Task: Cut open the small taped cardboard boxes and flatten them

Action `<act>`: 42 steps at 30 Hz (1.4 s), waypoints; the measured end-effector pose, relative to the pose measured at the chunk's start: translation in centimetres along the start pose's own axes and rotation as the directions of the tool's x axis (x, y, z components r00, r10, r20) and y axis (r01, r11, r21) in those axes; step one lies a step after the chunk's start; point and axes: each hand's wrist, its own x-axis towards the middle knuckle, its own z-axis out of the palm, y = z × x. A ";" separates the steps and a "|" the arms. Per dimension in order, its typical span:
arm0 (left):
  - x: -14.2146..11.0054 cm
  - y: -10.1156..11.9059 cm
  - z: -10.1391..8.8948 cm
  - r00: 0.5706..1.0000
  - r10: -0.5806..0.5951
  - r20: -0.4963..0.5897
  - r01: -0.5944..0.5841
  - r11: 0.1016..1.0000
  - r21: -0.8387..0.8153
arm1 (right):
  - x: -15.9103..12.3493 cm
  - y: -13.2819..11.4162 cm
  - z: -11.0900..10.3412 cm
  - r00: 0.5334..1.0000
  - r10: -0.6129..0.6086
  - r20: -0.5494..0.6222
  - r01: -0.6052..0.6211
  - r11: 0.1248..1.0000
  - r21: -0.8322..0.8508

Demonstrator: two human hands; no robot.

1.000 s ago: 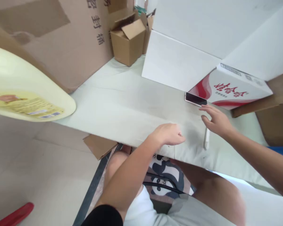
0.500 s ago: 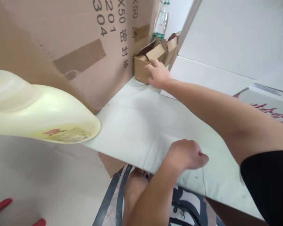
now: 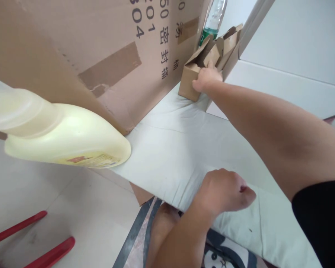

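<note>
My right hand (image 3: 206,79) reaches far across the white table (image 3: 173,149) and grips the near side of a small open cardboard box (image 3: 189,75) at the back, fingers curled around it. My left hand (image 3: 226,190) rests as a closed fist on the table's near edge, above my knee; nothing shows in it.
A large printed cardboard carton (image 3: 100,56) stands along the table's left. A pale yellow plastic jug (image 3: 61,137) lies close on the left. A clear bottle (image 3: 213,18) stands behind the small boxes. White boxes (image 3: 290,74) sit at the right. Red bars (image 3: 47,253) lie on the floor.
My right hand left the phone and the white object on the table's right, swung over to the small cardboard box at the back and closed on it. My view turned left. The left fist stayed put.
</note>
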 end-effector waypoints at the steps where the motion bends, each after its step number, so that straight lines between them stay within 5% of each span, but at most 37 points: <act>1: 0.0 -0.2 -0.1 0.996 0.020 -0.088 -0.021 1.000 -0.017 | -1.0 -0.3 -0.5 0.998 0.066 0.011 -0.065 0.996 -0.063; 3: -0.2 -0.8 -0.6 0.941 0.036 -0.338 -0.069 0.994 -0.088 | -3.8 -1.3 -1.2 0.996 0.087 0.014 -0.085 0.990 -0.113; 4: -0.4 -1.2 -0.9 0.858 0.049 -0.511 -0.129 0.984 -0.123 | -5.5 -1.7 -1.6 0.998 0.064 0.023 -0.061 0.991 -0.116; 6: -1.0 -2.1 -1.7 0.631 0.082 -0.772 -0.281 0.951 -0.128 | -9.5 -2.0 -2.2 0.998 -0.021 0.053 0.027 0.994 -0.102; 7: -1.3 -2.5 -2.2 0.483 0.072 -0.873 -0.332 0.937 -0.107 | -11.9 -1.7 -2.6 0.997 -0.055 0.058 0.060 0.994 -0.093; 10: -2.2 -3.6 -3.8 0.144 -0.005 -0.990 -0.412 0.909 -0.065 | -20.0 0.8 -4.5 0.976 -0.217 -0.013 0.216 0.975 -0.056; 12: -2.3 -4.1 -4.7 0.000 -0.070 -0.998 -0.458 0.887 -0.062 | -25.8 3.4 -6.5 0.926 -0.349 -0.144 0.348 0.937 -0.032; 14: -1.8 -4.4 -5.1 -0.083 -0.108 -0.991 -0.497 0.866 -0.053 | -31.5 5.8 -8.7 0.862 -0.435 -0.259 0.442 0.896 -0.033; 16: -1.0 -4.4 -4.8 -0.021 -0.109 -0.994 -0.516 0.853 -0.083 | -36.5 7.8 -10.7 0.833 -0.444 -0.330 0.461 0.887 -0.031; 21: 1.9 -3.0 -1.9 0.351 0.237 -0.906 -0.556 0.831 0.003 | -44.1 10.9 -12.2 0.773 -0.427 -0.469 0.458 0.887 -0.054; 26: 4.0 -1.1 0.6 0.436 0.443 -0.783 -0.528 0.831 0.176 | -46.0 11.7 -11.4 0.760 -0.388 -0.521 0.452 0.892 -0.004; 30: 5.0 -0.9 1.2 0.436 0.450 -0.780 -0.502 0.840 0.204 | -45.6 10.9 -11.3 0.834 -0.215 -0.508 0.288 0.955 0.067; 37: 5.6 -0.1 1.4 0.265 0.369 -0.891 -0.645 0.755 0.121 | -45.5 11.6 -11.4 0.905 -0.129 -0.405 0.194 0.973 0.123; 42: 5.8 0.4 2.7 0.181 0.389 -0.903 -0.646 0.740 0.189 | -46.3 12.5 -11.6 0.904 -0.181 -0.387 0.282 0.933 0.223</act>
